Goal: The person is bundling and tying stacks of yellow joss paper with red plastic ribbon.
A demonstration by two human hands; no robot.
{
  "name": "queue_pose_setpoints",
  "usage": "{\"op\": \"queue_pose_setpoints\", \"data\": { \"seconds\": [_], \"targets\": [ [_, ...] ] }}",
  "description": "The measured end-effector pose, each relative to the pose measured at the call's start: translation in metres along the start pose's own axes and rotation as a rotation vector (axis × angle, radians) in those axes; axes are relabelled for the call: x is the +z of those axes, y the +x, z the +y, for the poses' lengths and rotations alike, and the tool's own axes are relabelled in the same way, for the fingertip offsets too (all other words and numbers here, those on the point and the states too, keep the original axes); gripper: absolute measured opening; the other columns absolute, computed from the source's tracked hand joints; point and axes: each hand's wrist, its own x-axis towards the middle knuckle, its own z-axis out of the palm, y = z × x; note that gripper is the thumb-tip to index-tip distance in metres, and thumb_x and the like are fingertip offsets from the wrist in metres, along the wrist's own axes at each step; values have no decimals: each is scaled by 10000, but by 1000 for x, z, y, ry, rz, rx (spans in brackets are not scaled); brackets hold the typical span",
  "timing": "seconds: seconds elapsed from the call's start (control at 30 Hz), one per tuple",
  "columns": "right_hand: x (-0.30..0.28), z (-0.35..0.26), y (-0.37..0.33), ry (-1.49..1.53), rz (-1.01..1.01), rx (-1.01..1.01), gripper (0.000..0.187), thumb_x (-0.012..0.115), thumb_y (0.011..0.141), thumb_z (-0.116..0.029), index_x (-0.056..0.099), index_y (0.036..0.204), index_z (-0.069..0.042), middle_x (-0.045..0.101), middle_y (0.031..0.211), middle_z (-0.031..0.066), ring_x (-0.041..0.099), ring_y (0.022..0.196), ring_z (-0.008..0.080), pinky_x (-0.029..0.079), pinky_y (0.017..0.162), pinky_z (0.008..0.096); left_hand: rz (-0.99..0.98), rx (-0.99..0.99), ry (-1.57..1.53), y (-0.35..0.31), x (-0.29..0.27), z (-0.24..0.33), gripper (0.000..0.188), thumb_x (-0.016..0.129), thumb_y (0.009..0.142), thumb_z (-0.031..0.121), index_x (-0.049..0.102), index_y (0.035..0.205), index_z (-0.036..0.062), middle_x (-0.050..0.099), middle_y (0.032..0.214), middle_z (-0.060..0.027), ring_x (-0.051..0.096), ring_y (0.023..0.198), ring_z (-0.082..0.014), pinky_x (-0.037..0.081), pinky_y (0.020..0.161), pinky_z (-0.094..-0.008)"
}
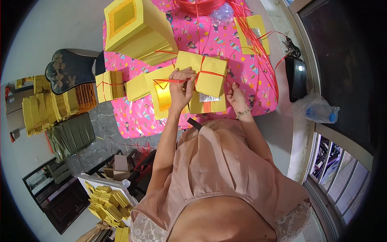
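Bending its fingers over a red strip (174, 80), the left hand (181, 91) sits at 8 o'clock from the tied yellow bundle (213, 65), which is the middle of this clock and lies on other yellow paper on the table; the strip passes by its thumb and fingers; the right hand (238, 97) is at 4 o'clock, just beside the bundle, with its fingers curled close together, and I cannot tell if they pinch anything; at 8 o'clock, past the left hand, lies a yellow sheet with a gold square (163, 99), partly hidden by that hand; a big, tall yellow stack (165, 30) leans at 10 o'clock and blocks some of the table; a small tied bundle (116, 84) is at 9 o'clock, by the edge; a red coil (197, 6) lies at 12 o'clock, with a clear plastic bag (222, 15) just right of it; long red strands run down the right side, over a yellow sheet at 2 o'clock; a black box (297, 76) is at 3 o'clock, with a bagged bottle (320, 113) just below; the table has a shiny pink cloth (141, 125) with little cartoon people; out in the room, a dark chair (72, 66) and an orange basket (86, 99) are near 9 o'clock, yellow piles (109, 203) are at 7, and a barred window (338, 173) is at 4
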Motion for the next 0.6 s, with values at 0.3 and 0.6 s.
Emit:
{"op": "queue_pose_setpoints", "data": {
  "seconds": [0.3, 0.6],
  "targets": [
    [25, 7, 13, -274, 287, -137, 160, 489, 980, -205, 580, 878, -121, 495, 703, -35, 470, 601, 87, 393, 491, 233, 21, -38, -13, 3, 0, 4, 54, 645, 863, 75, 683, 900, 81, 701, 908, -58, 665, 1033, -250, 386, 1004, -460],
    [-77, -21, 79, 383, -23, 99, 146, 415, 958, -140, 519, 879, -77, 533, 720, 51, 483, 591, 172, 421, 544, 309, 56, -44, 17, 3, -4, -8, 54, 646, 867, 71, 682, 903, 88, 701, 902, -58, 671, 1007, -247, 410, 971, -439]
  ]
}}
